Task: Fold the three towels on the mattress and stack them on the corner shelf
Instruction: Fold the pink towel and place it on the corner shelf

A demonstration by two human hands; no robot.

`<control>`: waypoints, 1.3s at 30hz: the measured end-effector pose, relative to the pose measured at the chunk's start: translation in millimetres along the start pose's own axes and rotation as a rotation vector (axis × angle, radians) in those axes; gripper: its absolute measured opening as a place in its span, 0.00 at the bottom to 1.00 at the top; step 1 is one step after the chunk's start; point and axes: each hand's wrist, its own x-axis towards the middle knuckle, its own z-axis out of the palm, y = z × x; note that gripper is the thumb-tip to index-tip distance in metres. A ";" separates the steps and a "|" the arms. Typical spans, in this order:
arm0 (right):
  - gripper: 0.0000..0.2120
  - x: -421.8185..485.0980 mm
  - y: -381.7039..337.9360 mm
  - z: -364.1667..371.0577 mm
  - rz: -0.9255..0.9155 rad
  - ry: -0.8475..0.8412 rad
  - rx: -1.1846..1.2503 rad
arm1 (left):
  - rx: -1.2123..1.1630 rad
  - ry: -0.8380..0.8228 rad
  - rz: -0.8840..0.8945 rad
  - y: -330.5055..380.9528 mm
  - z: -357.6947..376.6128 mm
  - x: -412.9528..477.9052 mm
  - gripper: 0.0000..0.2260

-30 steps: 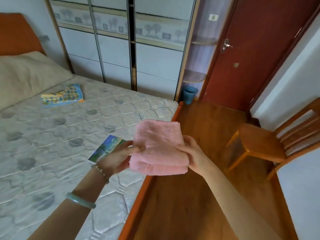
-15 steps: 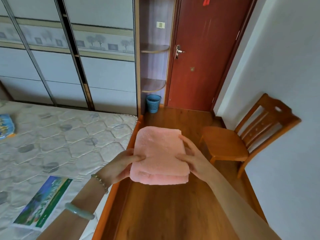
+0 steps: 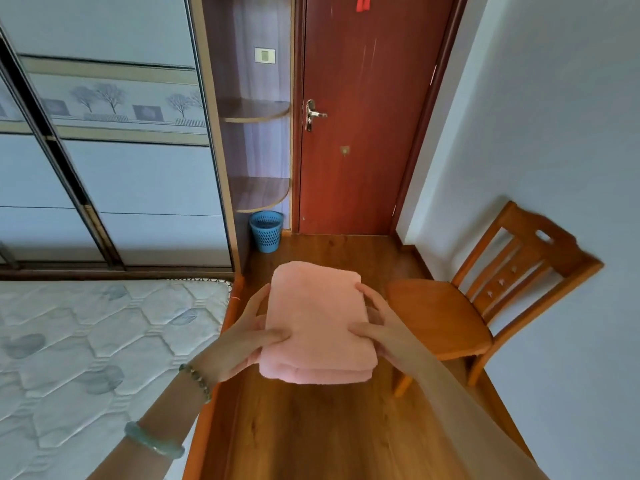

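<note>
Head view, looking forward and down: both hands share one grip on a folded pink terry towel [image 3: 317,323], held flat in the air above the wooden floor [image 3: 311,427]. The left hand [image 3: 239,344] closes on the towel's left edge, thumb pressed on top and fingers tucked underneath. The right hand [image 3: 381,327] closes on the right edge the same way, thumb on the top face and fingers wrapped below and along the side. The towel shows two or more stacked layers at its near edge.

On the left forearm sit a beaded bracelet [image 3: 197,381] near the wrist and a pale green bangle [image 3: 154,441] farther up the arm. Left of the arms lies the white quilted mattress [image 3: 86,358], bordered by an orange wooden bed frame [image 3: 228,306]. To the right of the towel, well apart from it, an orange wooden chair [image 3: 467,320] stands against the pale wall [image 3: 554,150].

Straight ahead, beyond the towel, the brown rounded corner shelf [image 3: 259,194] is built into the end of the sliding-door wardrobe [image 3: 121,150], with a second shelf board above it; both boards look bare. A small blue mesh waste basket [image 3: 266,231] stands on the floor below the lower board. Just right of the shelves is a dark red door [image 3: 363,133] with a metal handle [image 3: 313,114].
</note>
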 end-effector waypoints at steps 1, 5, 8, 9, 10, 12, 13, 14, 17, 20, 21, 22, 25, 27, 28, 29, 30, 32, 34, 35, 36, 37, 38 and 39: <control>0.36 18.5 -4.4 -4.0 -0.010 0.010 -0.003 | 0.011 0.002 -0.001 10.3 -7.0 16.9 0.46; 0.41 81.2 -14.5 -20.1 0.004 0.045 0.011 | 0.030 -0.004 -0.019 39.1 -29.3 73.1 0.44; 0.42 127.3 -19.1 -32.3 0.024 0.073 -0.005 | 0.024 0.007 -0.037 53.6 -47.8 115.9 0.45; 0.41 143.2 -21.0 -36.8 0.031 0.079 -0.022 | 0.028 0.014 -0.043 56.9 -54.0 130.6 0.45; 0.41 162.9 -22.1 -42.5 0.038 0.078 -0.040 | 0.023 0.026 -0.054 59.1 -62.1 148.4 0.45; 0.40 195.6 -23.7 -52.0 0.045 0.077 -0.080 | 0.012 0.047 -0.069 62.1 -75.7 176.9 0.45; 0.40 212.7 -23.9 -57.4 0.049 0.074 -0.098 | 0.007 0.054 -0.074 63.2 -83.8 192.0 0.45; 0.40 234.6 -23.2 -64.8 0.052 0.068 -0.111 | 0.000 0.058 -0.077 65.0 -92.4 210.5 0.45; 0.41 298.7 -25.2 -88.3 0.063 0.035 -0.143 | -0.016 0.067 -0.088 73.9 -116.8 267.2 0.45; 0.41 369.6 -31.3 -117.8 0.072 0.005 -0.149 | -0.025 0.078 -0.074 89.5 -136.3 330.5 0.44; 0.41 393.3 -35.3 -127.9 0.078 -0.008 -0.147 | -0.033 0.088 -0.073 96.2 -141.7 351.6 0.44; 0.40 418.2 -40.8 -138.6 0.085 -0.028 -0.143 | -0.042 0.100 -0.073 103.7 -147.2 373.6 0.44; 0.39 485.9 -59.4 -166.8 0.092 -0.081 -0.130 | -0.048 0.143 -0.067 126.4 -166.4 433.2 0.46; 0.40 531.2 -70.4 -181.3 0.101 -0.116 -0.109 | -0.045 0.186 -0.061 140.6 -182.0 470.8 0.46; 0.40 552.0 -74.7 -186.6 0.113 -0.126 -0.109 | -0.050 0.205 -0.065 146.2 -189.3 487.1 0.45; 0.40 569.0 -78.0 -189.8 0.124 -0.131 -0.110 | -0.054 0.219 -0.069 150.8 -195.5 499.7 0.45; 0.40 587.4 -80.7 -192.5 0.134 -0.136 -0.104 | -0.058 0.232 -0.069 154.8 -203.4 513.4 0.45; 0.40 623.1 -83.7 -197.5 0.146 -0.152 -0.094 | -0.065 0.252 -0.070 160.9 -220.0 540.9 0.44; 0.41 659.6 -84.1 -201.6 0.169 -0.171 -0.094 | -0.063 0.266 -0.080 165.5 -239.3 568.3 0.46; 0.41 677.6 -83.4 -203.1 0.179 -0.176 -0.094 | -0.064 0.270 -0.083 167.0 -249.9 582.0 0.46; 0.41 696.0 -82.1 -203.9 0.184 -0.178 -0.089 | -0.068 0.274 -0.086 168.4 -261.3 596.5 0.47; 0.40 714.7 -80.7 -204.8 0.183 -0.180 -0.083 | -0.071 0.277 -0.088 170.2 -272.8 611.2 0.47; 0.41 734.8 -79.0 -206.1 0.185 -0.180 -0.082 | -0.072 0.281 -0.091 172.0 -284.9 627.2 0.46; 0.41 754.6 -77.7 -206.8 0.191 -0.181 -0.086 | -0.070 0.288 -0.093 173.8 -296.6 642.2 0.46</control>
